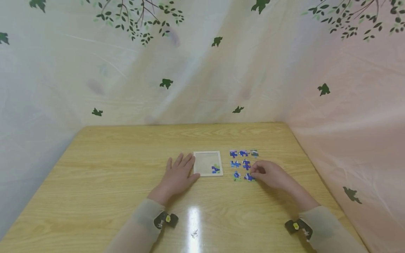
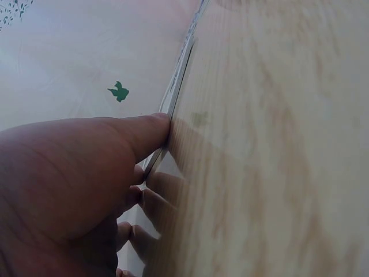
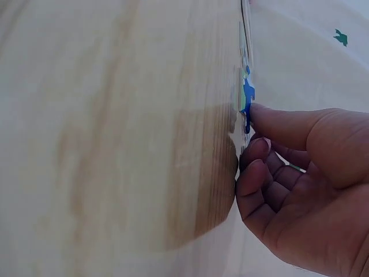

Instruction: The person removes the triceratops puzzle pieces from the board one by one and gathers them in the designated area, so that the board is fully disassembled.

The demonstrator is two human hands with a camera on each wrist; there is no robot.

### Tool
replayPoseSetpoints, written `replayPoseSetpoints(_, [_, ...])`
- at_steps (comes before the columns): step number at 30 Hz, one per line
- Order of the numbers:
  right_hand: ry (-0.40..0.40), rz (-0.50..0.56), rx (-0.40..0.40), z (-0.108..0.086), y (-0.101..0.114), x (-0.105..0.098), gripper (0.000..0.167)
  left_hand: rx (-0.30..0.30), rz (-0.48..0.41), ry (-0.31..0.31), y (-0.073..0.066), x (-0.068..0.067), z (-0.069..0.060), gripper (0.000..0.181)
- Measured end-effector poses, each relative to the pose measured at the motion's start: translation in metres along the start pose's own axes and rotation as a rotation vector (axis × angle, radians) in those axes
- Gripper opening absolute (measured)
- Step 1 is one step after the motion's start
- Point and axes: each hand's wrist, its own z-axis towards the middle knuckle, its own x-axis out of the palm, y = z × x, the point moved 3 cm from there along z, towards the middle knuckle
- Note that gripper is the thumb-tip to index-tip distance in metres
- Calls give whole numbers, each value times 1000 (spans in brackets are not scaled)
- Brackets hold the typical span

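Observation:
A square puzzle tray with a white border (image 1: 207, 153) lies flat on the table, with blue and green puzzle pieces (image 1: 216, 170) fitted in its lower right corner. My left hand (image 1: 178, 175) rests at the tray's left side, fingers extended and thumb at its lower edge; in the left wrist view the thumb touches the tray edge (image 2: 180, 81). To the right, my right hand (image 1: 269, 173) pinches a blue and white puzzle piece (image 1: 249, 177) at the lower right of the loose ones. The right wrist view shows the thumb against this blue piece (image 3: 248, 101), other fingers curled.
Several loose puzzle pieces (image 1: 243, 153) lie in rough rows between the tray and my right hand. The wooden table (image 1: 110, 168) stretches to both sides. A printed curtain (image 1: 196, 70) hangs behind it and along the sides.

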Motion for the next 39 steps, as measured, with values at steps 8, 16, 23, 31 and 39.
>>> replayPoseSetpoints(8, [-3, -23, 21, 0, 3, 1, 8, -8, 9, 3, 0, 0, 1, 78])
replayPoseSetpoints(16, [2, -27, 42, -1, 8, 1, 7, -4, 4, -3, 0, 0, 0, 78])
replayPoseSetpoints(23, [-2, -35, 31, -2, 8, 1, 6, 1, 7, -12, 0, -1, 0, 77])
replayPoseSetpoints(31, [-83, 25, 73, 2, 10, -5, 4, 2, 3, -14, -1, -2, 0, 77])
replayPoseSetpoints(39, [-140, 72, 26, 13, 41, -6, 13, 0, 1, -3, 0, 0, 0, 77])
